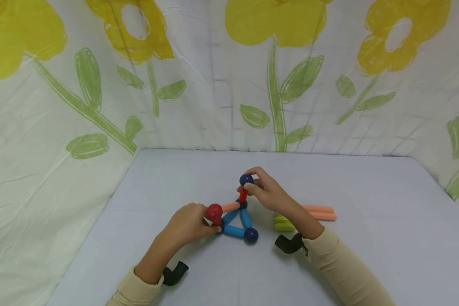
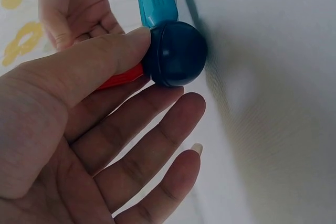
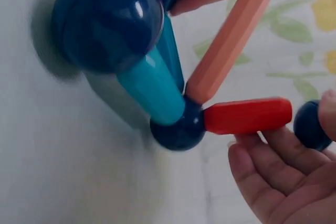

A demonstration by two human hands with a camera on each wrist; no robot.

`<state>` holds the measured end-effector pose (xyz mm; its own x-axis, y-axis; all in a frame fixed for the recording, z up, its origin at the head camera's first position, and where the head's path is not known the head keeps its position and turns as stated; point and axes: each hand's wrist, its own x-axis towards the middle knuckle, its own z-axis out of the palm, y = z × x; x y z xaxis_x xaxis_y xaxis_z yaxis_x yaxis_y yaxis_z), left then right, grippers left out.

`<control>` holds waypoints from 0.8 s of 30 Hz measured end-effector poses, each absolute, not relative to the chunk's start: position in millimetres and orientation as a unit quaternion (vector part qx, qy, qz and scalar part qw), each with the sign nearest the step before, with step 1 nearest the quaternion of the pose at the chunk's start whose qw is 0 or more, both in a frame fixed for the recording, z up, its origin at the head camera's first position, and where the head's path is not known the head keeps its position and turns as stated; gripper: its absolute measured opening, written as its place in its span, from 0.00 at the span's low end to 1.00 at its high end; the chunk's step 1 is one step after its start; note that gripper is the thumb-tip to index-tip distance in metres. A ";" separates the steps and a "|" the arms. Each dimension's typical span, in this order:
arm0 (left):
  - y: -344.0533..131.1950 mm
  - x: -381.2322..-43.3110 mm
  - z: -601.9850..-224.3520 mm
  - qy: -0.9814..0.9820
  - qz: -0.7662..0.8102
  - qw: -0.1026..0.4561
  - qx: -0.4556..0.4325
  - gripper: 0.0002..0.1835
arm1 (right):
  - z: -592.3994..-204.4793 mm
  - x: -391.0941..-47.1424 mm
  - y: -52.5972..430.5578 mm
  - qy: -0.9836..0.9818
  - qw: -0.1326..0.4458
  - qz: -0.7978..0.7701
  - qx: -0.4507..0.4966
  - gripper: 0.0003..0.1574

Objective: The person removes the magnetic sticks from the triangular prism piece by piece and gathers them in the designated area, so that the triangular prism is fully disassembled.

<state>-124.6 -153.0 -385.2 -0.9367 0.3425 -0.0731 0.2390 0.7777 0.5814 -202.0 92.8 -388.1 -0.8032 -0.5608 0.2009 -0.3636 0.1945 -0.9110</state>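
While the left hand [image 1: 191, 223] pinches a navy corner ball [image 2: 181, 53] at the foot of a red rod [image 2: 123, 78], the right hand [image 1: 264, 187] pinches another navy ball [image 1: 246, 180], just off the tip of a second red rod [image 3: 249, 115]. Blue rods [image 1: 234, 231], three, navy balls at corners: triangle on desk [image 1: 375, 255]. Peach rod [image 1: 230, 207]: far corner to red ball [image 1: 214, 211]. Green rods [image 1: 284, 227], two more peach rods [image 1: 323, 216]: on desk, partly behind right forearm [image 1: 304, 219].

Loose rods [image 1: 284, 226] lie right of the triangle [image 1: 234, 231], seemingly side by side.
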 end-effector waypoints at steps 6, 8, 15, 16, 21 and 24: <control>-152.6 -125.3 -386.3 0.940 0.291 0.078 0.161 0.10 | -385.1 -202.8 96.9 0.762 0.063 -0.576 -0.289 0.17; -152.6 -125.2 -386.7 0.940 0.291 0.077 0.161 0.10 | -385.1 -203.7 101.6 0.786 0.031 -0.547 -0.287 0.19; -151.5 -123.5 -386.1 0.942 0.286 0.076 0.158 0.10 | -381.2 -206.2 128.8 0.851 -0.035 -0.451 -0.267 0.25; -151.2 -123.2 -386.0 0.943 0.283 0.074 0.157 0.10 | -380.8 -207.5 132.9 0.856 -0.038 -0.442 -0.265 0.25; -149.5 -122.2 -385.4 0.947 0.276 0.070 0.148 0.11 | -380.1 -216.0 151.2 0.884 -0.036 -0.400 -0.240 0.25; -148.4 -122.1 -385.7 0.948 0.274 0.067 0.146 0.12 | -382.3 -219.5 161.1 0.904 -0.018 -0.373 -0.208 0.24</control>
<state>-122.1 -148.4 -385.7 -0.9485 0.3130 -0.0479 0.2392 0.8074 0.5393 -219.5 161.1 -382.3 -0.9126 -0.3627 0.1886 -0.3902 0.6352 -0.6665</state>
